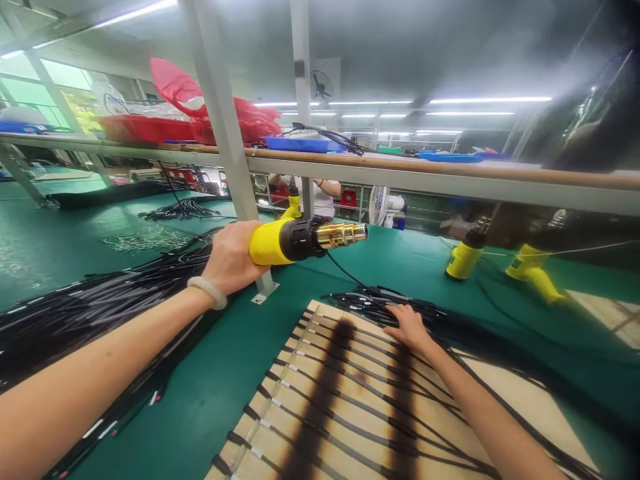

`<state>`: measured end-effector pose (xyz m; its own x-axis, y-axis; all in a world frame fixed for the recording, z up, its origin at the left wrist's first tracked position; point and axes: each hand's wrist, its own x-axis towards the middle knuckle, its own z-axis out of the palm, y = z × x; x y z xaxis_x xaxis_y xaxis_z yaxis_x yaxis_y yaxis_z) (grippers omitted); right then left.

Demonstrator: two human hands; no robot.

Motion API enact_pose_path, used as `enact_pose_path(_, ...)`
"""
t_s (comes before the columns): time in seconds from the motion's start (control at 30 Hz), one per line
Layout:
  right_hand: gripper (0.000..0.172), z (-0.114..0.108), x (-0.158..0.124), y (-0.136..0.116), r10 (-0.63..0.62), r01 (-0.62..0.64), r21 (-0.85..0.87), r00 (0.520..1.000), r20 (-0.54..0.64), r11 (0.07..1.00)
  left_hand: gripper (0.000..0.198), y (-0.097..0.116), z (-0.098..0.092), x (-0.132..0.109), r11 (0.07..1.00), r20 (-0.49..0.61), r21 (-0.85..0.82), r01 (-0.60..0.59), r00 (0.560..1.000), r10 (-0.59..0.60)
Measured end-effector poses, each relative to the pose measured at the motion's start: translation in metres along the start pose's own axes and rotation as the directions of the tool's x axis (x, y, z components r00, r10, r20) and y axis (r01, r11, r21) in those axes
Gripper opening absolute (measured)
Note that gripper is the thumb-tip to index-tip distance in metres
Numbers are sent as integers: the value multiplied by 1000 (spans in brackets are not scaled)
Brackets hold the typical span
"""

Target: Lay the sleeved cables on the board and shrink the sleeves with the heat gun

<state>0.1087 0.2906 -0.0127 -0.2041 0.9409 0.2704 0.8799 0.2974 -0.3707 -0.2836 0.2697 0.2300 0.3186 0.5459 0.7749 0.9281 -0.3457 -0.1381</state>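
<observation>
My left hand [230, 257] grips a yellow heat gun [305, 241] with a black collar and a brass nozzle, which points to the right above the green bench mat. A pale bangle [207, 292] circles that wrist. My right hand [410, 328] rests on black cables [380, 307] at the far end of a slatted wooden board [345, 427]. Many thin black cables lie across the board, which has two dark scorched bands. A large bundle of black cables [100, 320] lies under my left forearm.
Two more yellow heat guns [463, 260] stand on the mat at the right. A metal shelf [400, 175] with a grey post [225, 113] runs overhead, holding red and blue trays. A person in a white shirt [320, 197] works beyond it, near a white fan [379, 205].
</observation>
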Motion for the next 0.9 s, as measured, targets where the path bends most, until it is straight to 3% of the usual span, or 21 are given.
enact_pose_path(0.23,17,0,7,-1,116,-124,-142,991,-65,982,54,4,2,-3,1000,43,4,-30,999,30)
enact_pose_path(0.37,31,-8,7,-1,155,-160,-77,986,-62,984,53,3,-3,-4,999,72,3,-52,996,52)
enact_pose_path(0.53,44,-55,12,4,176,-165,104,980,-96,981,50,5,-11,-6,989,88,40,-142,986,139)
enact_pose_path(0.67,47,-84,17,-8,90,-72,264,994,-55,962,45,11,-19,-7,965,71,83,-248,968,242)
enact_pose_path(0.77,39,-71,14,-29,-36,24,332,999,28,943,42,15,-26,-7,937,49,93,-338,941,335)
enact_pose_path(0.9,29,-26,11,-53,-146,96,334,981,129,938,40,15,-32,-8,911,23,130,-391,920,391)
